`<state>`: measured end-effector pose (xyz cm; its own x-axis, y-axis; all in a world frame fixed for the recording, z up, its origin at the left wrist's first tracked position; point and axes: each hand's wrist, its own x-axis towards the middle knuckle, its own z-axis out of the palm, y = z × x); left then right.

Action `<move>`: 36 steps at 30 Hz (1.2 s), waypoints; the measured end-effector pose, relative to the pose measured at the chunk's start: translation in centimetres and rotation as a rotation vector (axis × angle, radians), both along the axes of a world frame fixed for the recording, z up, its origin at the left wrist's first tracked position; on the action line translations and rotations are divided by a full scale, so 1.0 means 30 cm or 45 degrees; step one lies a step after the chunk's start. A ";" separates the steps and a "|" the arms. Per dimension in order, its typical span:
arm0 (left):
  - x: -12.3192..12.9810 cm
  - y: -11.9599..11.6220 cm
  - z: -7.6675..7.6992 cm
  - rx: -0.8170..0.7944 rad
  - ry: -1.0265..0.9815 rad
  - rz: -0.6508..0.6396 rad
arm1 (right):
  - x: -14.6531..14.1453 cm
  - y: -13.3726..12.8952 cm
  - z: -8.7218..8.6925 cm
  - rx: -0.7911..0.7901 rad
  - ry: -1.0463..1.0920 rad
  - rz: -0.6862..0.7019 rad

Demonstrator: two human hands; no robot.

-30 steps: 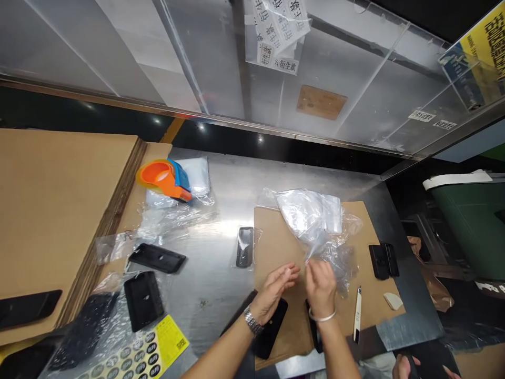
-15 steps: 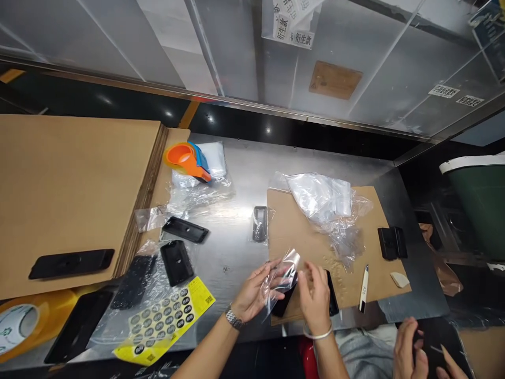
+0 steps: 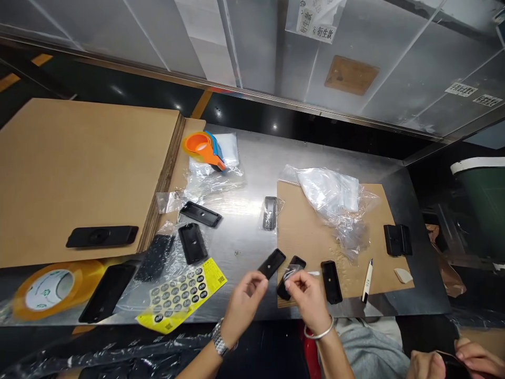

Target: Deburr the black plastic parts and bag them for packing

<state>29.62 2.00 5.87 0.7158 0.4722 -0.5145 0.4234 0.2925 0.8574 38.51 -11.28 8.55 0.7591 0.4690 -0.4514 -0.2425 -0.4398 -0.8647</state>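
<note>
My left hand, with a metal watch on its wrist, pinches the near end of a narrow black plastic tray-shaped part. My right hand, wearing a bangle, is closed on a small clear plastic bag, partly hidden by the fingers. Below that bag lies another black plastic part on the cardboard sheet. Right of my right hand, a black tray-shaped part rests on the cardboard.
Clear bags and a utility knife lie on the cardboard. To the left are a yellow sticker sheet, more black parts, an orange tape dispenser and stacked cardboard. A co-worker's hands are at lower right.
The clear bag has gone from my left hand to my right. My left hand has moved left and now grips a black part. The view has shifted slightly.
</note>
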 end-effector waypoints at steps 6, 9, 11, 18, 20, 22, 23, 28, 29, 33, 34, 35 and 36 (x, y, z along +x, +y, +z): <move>-0.133 -0.066 0.026 -0.497 0.005 -0.075 | -0.160 0.036 0.024 -0.210 -0.248 0.440; -0.215 -0.072 -0.018 -0.386 0.096 -0.034 | -0.203 0.027 -0.011 -0.110 0.072 0.433; -0.267 -0.070 -0.050 -0.200 0.194 -0.041 | -0.222 0.017 -0.038 -0.130 0.149 0.356; -0.337 -0.072 -0.072 0.911 0.004 -0.162 | -0.267 0.022 -0.053 -0.232 -0.427 0.651; -0.335 -0.067 -0.075 1.037 -0.161 -0.274 | -0.275 0.032 -0.050 -0.186 -0.462 0.712; -0.334 -0.049 -0.088 1.053 -0.208 -0.297 | -0.281 0.046 -0.063 -0.135 -0.370 0.608; -0.334 -0.032 -0.097 1.063 -0.186 -0.258 | -0.283 0.054 -0.079 -0.131 -0.264 0.475; -0.310 0.109 -0.115 1.308 0.019 0.164 | -0.300 0.132 -0.242 -0.326 0.244 -0.145; -0.296 0.139 -0.111 1.358 0.040 0.254 | -0.302 0.154 -0.281 -0.361 0.294 -0.180; -0.216 0.211 -0.094 1.482 0.070 0.447 | -0.295 0.228 -0.392 -0.458 0.410 -0.348; -0.196 0.215 -0.096 1.485 0.087 0.437 | -0.291 0.238 -0.401 -0.465 0.403 -0.378; -0.178 0.215 -0.102 1.475 0.108 0.403 | -0.289 0.243 -0.402 -0.461 0.390 -0.396; -0.163 0.211 -0.112 1.458 0.131 0.358 | -0.287 0.242 -0.395 -0.447 0.370 -0.403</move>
<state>24.72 8.32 2.50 0.4928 0.8299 0.2616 0.5493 -0.5299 0.6461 29.89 -4.02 -3.29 0.6595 0.0220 -0.7514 -0.6164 -0.5562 -0.5574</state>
